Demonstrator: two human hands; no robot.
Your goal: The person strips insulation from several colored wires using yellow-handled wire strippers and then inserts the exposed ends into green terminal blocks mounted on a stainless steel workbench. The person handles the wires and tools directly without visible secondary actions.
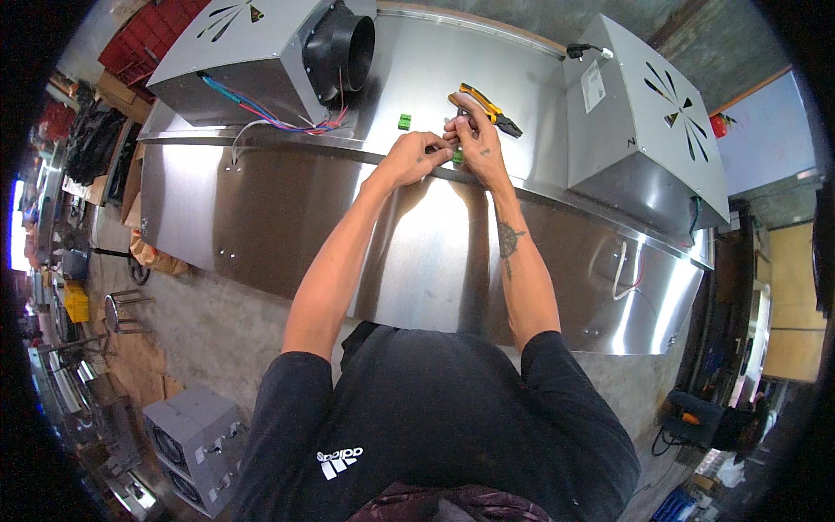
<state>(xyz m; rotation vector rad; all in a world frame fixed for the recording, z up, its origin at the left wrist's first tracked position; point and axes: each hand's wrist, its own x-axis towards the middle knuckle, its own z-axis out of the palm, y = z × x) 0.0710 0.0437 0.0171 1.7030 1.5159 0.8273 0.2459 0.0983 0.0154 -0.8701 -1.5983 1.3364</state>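
Close together over the steel surface's front edge, both my hands are closed in pinches. My left hand [421, 157] grips a small green terminal block [457, 157], which shows between the two hands. My right hand [482, 150] is shut around a slim dark tool, mostly hidden by the fingers; its kind is unclear. A second green terminal block [404, 122] lies on the metal just beyond my left hand. Pliers [489, 109] with yellow and black handles rest beyond my right hand, jaws pointing right.
A grey metal housing [235, 61] with a black round duct collar [341, 50] and loose coloured wires [261, 113] stands at left. Another grey housing [648, 113] with a black plug [587, 52] stands at right. A grey unit [196, 444] sits on the floor, lower left.
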